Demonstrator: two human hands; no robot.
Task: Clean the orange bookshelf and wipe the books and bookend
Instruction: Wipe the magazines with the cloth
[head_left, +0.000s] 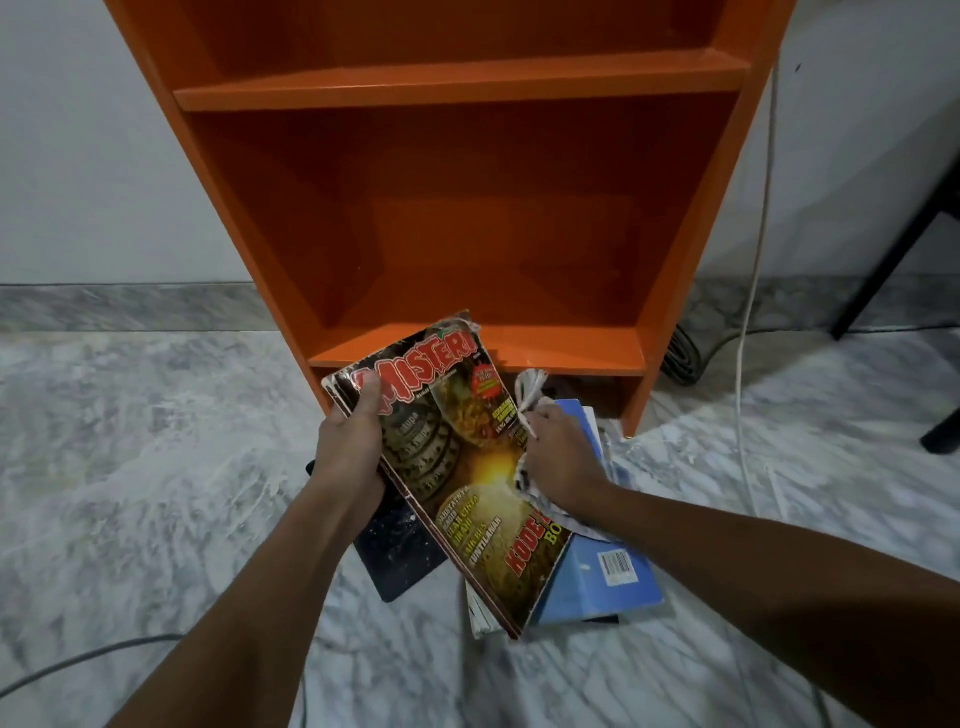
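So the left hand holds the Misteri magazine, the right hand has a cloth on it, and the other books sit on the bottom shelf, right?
No: the head view shows the other books lying on the floor in front of the orange bookshelf, not on its bottom shelf. The rest holds.

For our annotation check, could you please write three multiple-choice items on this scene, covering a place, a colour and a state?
1. Where is the light blue book with a barcode?
A. In the pile on the grey marble floor
B. On the lower shelf
C. On a chair

2. What colour is the wooden bookshelf?
A. White
B. Orange
C. Green

3. What does the right hand hold?
A. Nothing
B. A pen
C. The white patterned cloth

Answers:
1 A, it lies on the floor before the shelf.
2 B, every board is orange.
3 C, its fingers grip the cloth beside the glossy MISTERI magazine, which the left hand holds.
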